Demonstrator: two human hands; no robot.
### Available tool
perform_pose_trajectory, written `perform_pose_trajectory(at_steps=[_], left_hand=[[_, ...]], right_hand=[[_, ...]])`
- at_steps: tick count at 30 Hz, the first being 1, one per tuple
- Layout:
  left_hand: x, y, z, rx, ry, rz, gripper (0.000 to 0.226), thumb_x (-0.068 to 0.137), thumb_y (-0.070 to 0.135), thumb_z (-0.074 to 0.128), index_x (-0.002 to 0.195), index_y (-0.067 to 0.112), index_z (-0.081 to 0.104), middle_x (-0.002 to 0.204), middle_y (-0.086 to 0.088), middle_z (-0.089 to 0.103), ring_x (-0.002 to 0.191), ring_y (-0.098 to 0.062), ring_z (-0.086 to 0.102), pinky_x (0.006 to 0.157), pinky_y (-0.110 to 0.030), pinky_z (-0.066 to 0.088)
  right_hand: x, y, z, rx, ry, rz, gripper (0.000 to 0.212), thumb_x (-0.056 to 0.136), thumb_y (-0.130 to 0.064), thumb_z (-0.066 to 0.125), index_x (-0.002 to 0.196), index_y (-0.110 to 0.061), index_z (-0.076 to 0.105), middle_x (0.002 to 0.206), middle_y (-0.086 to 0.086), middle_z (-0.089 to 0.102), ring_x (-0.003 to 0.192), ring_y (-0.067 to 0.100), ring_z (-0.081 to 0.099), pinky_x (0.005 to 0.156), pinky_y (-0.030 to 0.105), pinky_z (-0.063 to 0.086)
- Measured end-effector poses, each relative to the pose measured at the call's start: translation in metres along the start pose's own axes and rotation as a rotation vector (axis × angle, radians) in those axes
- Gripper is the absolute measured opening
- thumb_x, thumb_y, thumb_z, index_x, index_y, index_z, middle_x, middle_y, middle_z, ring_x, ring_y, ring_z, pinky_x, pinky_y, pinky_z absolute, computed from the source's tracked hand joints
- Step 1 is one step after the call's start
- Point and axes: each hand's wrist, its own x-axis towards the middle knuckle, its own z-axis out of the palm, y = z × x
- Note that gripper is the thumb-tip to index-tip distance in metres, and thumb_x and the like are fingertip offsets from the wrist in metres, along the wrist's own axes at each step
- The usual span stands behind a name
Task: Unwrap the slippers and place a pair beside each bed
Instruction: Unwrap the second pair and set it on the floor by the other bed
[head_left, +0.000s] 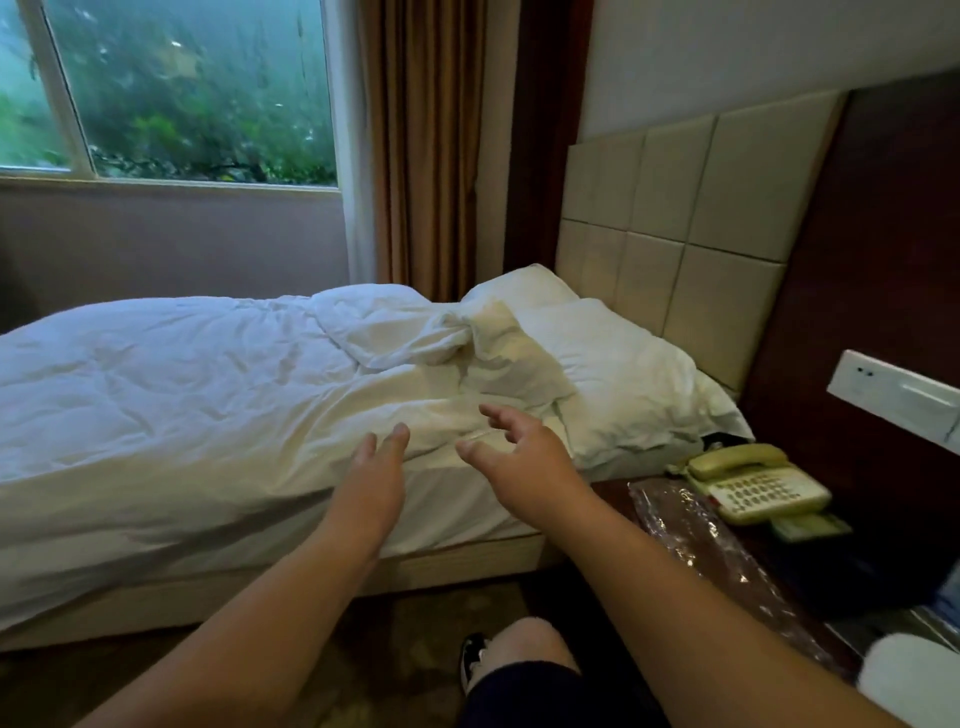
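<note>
Slippers do not show plainly anywhere. The nearest candidates are a white soft shape (914, 680) at the lower right corner, cut off by the frame, and a crinkled clear plastic wrapper (696, 540) lying on the dark nightstand (613, 491) just beside the cream telephone (753, 483); whether that wrapper holds anything I cannot tell. Both hands reach out over the near edge of the bed (208, 597) and hold nothing: the left hand (376, 467) has its fingers nearly straight and close together, while the right hand (519, 457) has its fingers spread and loosely curled, thumb apart, above the rumpled duvet (208, 374) near the pillow (623, 374). Whether either palm touches the cloth is unclear. I judge the step in hand to be fetching a wrapped pair, since no slippers show on the strip of floor (415, 618) beside this bed. To do it well, the right hand should turn toward the nightstand side, where the wrapper and the white shape lie, rather than reach across the bedding. Pinch the film at a loose end and pull it apart with 2 hands, away from the telephone so the handset is not knocked. Then set 1 pair on the floor, side by side, toes pointing away from the bed and close to its frame, yet apart from the person's own shoe (470, 660).
</note>
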Motion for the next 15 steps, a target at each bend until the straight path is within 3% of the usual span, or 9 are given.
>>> perform_pose_trajectory(at_steps=[4, 9, 15], left_hand=[[-0.019, 0.014, 0.039, 0.073, -0.102, 0.056, 0.074, 0.091, 0.065, 0.043, 0.153, 0.029, 0.028, 0.161, 0.001, 0.029, 0.146, -0.023, 0.026, 0.117, -0.045, 0.022], [-0.063, 0.025, 0.083, 0.144, -0.267, 0.118, 0.066, 0.094, 0.059, 0.047, 0.153, 0.035, 0.03, 0.16, 0.0, 0.031, 0.146, -0.023, 0.026, 0.114, -0.039, 0.021], [-0.101, 0.022, 0.131, 0.367, -0.409, 0.286, 0.065, 0.094, 0.058, 0.049, 0.153, 0.036, 0.03, 0.159, 0.002, 0.032, 0.145, -0.018, 0.027, 0.116, -0.039, 0.022]], right_hand=[[-0.022, 0.013, -0.046, 0.016, 0.089, 0.016, 0.057, 0.081, -0.045, 0.068, 0.134, -0.033, 0.052, 0.136, -0.009, 0.05, 0.114, 0.001, 0.043, 0.092, 0.025, 0.037], [-0.067, 0.053, -0.091, -0.039, 0.25, 0.093, 0.057, 0.079, -0.042, 0.07, 0.133, -0.032, 0.053, 0.13, -0.012, 0.05, 0.114, 0.002, 0.046, 0.096, 0.024, 0.04], [-0.119, 0.123, -0.134, -0.178, 0.349, 0.285, 0.061, 0.078, -0.051, 0.063, 0.135, -0.034, 0.049, 0.134, -0.01, 0.046, 0.117, 0.01, 0.047, 0.097, 0.035, 0.044]])
